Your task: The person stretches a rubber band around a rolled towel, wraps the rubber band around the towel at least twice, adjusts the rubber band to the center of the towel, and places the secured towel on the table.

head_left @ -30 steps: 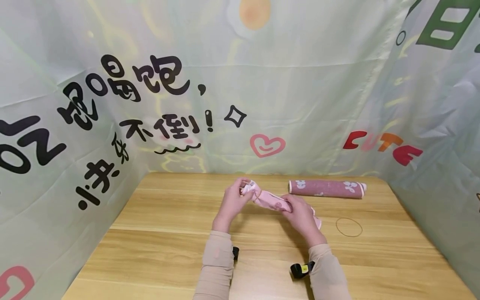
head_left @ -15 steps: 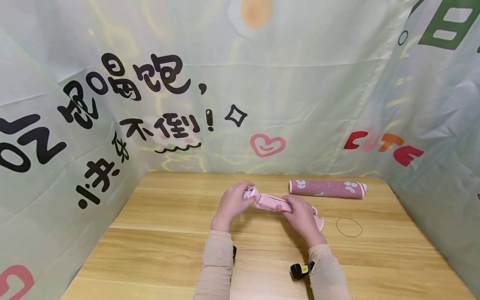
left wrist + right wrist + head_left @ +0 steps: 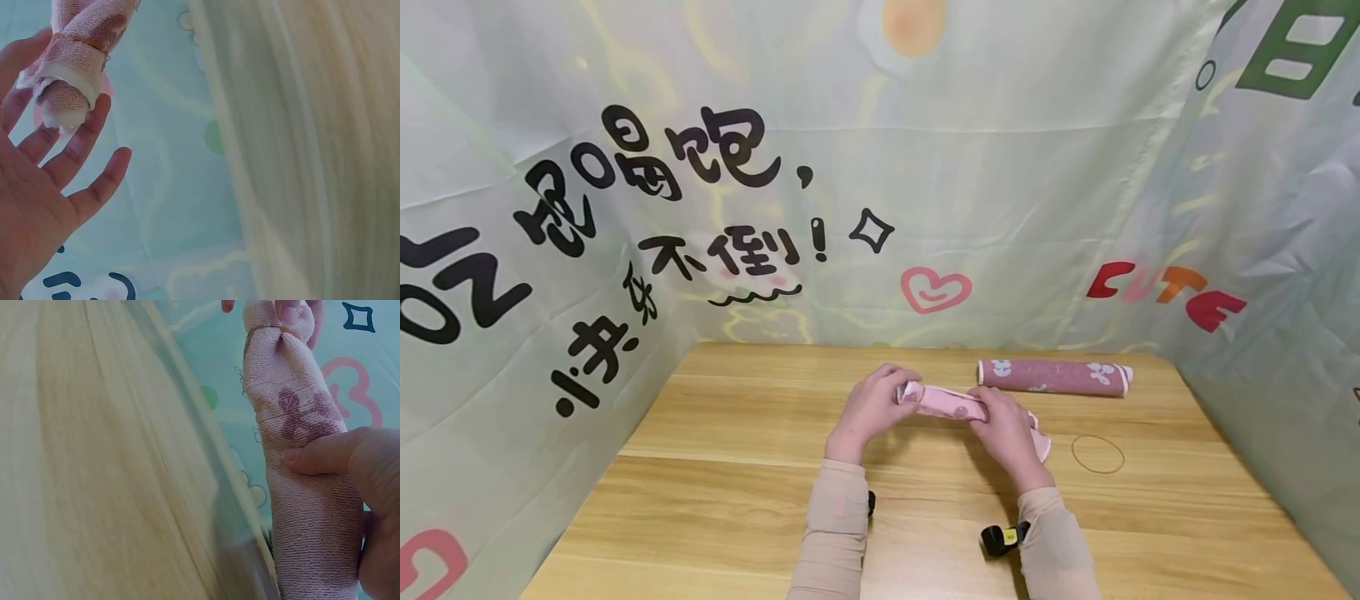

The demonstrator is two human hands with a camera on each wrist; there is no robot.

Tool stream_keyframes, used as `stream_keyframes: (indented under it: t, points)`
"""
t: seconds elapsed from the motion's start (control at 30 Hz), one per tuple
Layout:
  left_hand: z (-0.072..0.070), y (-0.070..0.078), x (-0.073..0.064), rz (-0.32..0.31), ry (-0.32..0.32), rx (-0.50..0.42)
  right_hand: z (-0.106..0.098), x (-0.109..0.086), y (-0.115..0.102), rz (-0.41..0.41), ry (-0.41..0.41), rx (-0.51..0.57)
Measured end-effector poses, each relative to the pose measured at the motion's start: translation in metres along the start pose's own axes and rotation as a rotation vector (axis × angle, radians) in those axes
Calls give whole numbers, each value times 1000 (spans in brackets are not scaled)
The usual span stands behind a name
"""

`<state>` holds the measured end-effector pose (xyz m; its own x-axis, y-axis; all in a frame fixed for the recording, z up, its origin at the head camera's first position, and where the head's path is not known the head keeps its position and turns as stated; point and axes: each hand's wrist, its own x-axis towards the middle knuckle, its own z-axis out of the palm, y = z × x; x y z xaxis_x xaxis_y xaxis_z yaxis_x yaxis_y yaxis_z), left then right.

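Observation:
A rolled pink terry towel is held up over the table between both hands. Near its left end a thin rubber band cinches the cloth, which folds over at the tip in the left wrist view. My left hand pinches this end, thumb on top in the right wrist view; its other fingers are spread below the towel. My right hand grips the roll further along, the thumb lying across its printed face. Part of the roll's right end shows beyond that hand.
A darker pink rolled towel with pale flowers lies at the table's back right. A loose rubber band lies to the right of my right hand. Printed cloth walls stand behind and beside the wooden table.
My left hand has shifted slightly right along the towel's banded end and covers more of it. The towel hangs a little more level. My right hand has barely moved.

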<state>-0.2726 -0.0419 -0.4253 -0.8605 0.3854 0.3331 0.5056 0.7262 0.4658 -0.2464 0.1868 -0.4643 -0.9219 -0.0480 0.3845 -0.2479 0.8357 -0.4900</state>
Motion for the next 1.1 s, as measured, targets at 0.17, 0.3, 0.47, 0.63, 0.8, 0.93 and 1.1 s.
stream_keyframes:
  t: [0.17, 0.3, 0.47, 0.63, 0.8, 0.93, 1.1]
  points:
    - [2, -1, 1, -6, -16, -1, 1, 0, 1, 3, -3, -10]
    - [5, -1, 2, -16, -17, -58, 0, 0, 1, 0, 3, -18]
    - [6, -2, 3, 3, 30, -121, 0, 0, 1, -2, 0, -20]
    - [5, -2, 2, 26, 79, -144, 2, 1, 2, -43, -3, 6]
    - [5, -3, 2, 48, 99, -143, 6, 0, -7, -187, 106, 126]
    - [6, -2, 2, 59, 109, -156, 11, 2, -21, -357, 258, 240]
    - [8, 1, 4, 74, 126, -165, 22, 3, -35, -456, 342, 256]
